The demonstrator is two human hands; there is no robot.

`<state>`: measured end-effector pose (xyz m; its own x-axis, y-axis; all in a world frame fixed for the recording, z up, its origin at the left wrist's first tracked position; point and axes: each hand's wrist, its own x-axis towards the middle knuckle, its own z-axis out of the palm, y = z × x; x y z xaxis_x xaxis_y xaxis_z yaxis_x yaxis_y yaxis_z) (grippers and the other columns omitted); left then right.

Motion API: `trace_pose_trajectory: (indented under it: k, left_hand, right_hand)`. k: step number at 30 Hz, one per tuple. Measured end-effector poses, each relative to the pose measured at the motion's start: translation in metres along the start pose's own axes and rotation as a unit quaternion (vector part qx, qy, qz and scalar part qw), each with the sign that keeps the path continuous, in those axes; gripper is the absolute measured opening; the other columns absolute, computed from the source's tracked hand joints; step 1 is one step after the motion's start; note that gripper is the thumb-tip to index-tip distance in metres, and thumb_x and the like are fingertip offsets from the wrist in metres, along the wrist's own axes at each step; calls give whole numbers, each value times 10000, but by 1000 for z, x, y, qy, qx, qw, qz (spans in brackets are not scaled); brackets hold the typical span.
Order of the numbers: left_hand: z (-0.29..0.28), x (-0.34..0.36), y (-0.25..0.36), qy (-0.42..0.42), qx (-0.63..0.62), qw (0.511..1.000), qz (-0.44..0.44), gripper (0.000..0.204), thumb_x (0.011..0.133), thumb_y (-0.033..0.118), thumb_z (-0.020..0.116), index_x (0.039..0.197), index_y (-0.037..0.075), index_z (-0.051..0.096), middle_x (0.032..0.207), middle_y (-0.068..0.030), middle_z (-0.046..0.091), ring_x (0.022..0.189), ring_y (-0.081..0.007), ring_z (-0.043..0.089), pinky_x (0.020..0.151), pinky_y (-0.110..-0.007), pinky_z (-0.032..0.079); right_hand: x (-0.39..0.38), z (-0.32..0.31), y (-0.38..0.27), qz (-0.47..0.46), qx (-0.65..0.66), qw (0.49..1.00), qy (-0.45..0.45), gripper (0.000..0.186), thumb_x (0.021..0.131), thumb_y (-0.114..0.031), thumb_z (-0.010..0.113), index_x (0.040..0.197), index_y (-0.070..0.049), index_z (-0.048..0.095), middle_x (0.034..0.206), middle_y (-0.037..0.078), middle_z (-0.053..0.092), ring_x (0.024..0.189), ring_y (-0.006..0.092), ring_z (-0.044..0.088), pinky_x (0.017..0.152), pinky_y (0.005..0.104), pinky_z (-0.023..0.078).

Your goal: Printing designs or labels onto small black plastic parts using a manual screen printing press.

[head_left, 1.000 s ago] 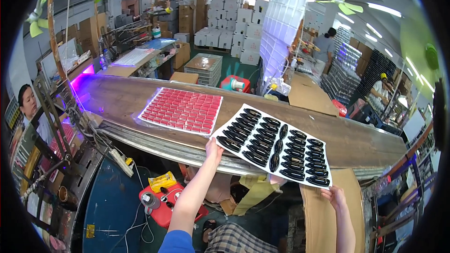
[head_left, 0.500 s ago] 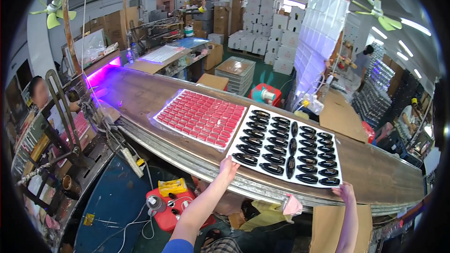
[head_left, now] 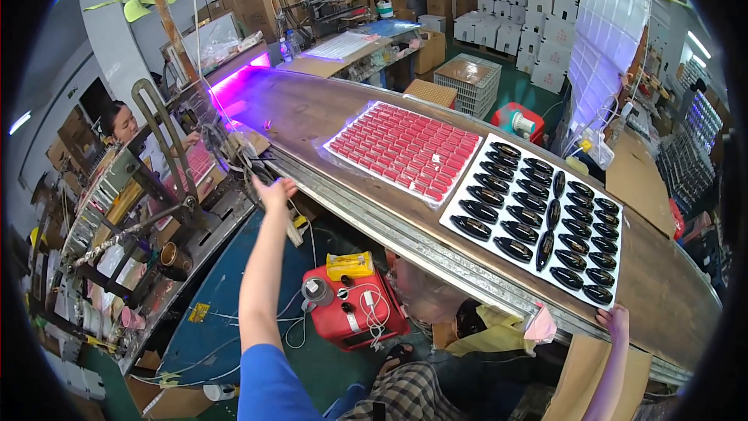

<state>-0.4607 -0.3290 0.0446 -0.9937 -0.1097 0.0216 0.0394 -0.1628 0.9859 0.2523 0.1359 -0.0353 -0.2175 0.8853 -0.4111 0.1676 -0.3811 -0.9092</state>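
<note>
A white board [head_left: 449, 223] carrying rows of glossy black oval pieces [head_left: 553, 215] lies on the brown conveyor belt [head_left: 662, 296]. My right hand [head_left: 614, 321] pinches the board's near right corner at the belt's edge. My left hand [head_left: 274, 190] is off the board, stretched out to the left over the belt's near rail, fingers apart and holding nothing. Left of the board, almost touching it, lies a sheet [head_left: 436, 201] covered with rows of small pinkish-red pieces [head_left: 401, 148].
A metal rail [head_left: 405, 253] borders the belt. A red box [head_left: 335, 327] with a yellow packet and cables stands below. Purple light glows from an opening [head_left: 234, 82] at the far left. Beside a metal-framed machine [head_left: 191, 210] sits another person [head_left: 121, 121].
My left hand has let go of the board and swung left past the red pieces. My right hand stays at the board's corner. The view has turned left and downward.
</note>
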Motion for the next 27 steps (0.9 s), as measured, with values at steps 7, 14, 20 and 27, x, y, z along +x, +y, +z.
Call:
trace_pose_trajectory:
  k: [7,14,20,27]
  left_hand:
    - [12,-99,-38,-398,264,876,-71,136,808,116,544,865,16,616,560,-27,539,454,-92,511,413,-208,415]
    - [95,-207,-67,-555,154,813,-83,156,807,196,594,840,45,614,546,20,510,428,-40,448,378,-175,325]
    - [158,-256,-117,-393,56,898,-192,117,878,92,395,966,15,402,651,-98,534,401,-121,464,321,-236,339]
    - [166,-224,-119,-325,12,907,-268,258,896,139,366,1025,-82,396,807,-171,580,606,-208,602,466,-295,508]
  right_hand:
    - [-19,0,-1,-46,-83,987,128,111,771,-48,419,761,32,496,627,134,532,521,255,568,420,374,488]
    - [-57,-10,-26,-50,-184,974,123,372,812,-50,462,1159,66,398,855,135,550,737,220,590,563,321,524]
    - [-65,2,-16,-66,-135,979,135,359,823,-39,437,1166,56,397,895,129,547,767,215,588,588,311,523]
    - [-23,4,7,-39,-163,974,154,379,803,14,396,1177,75,395,947,157,542,752,231,610,547,326,527]
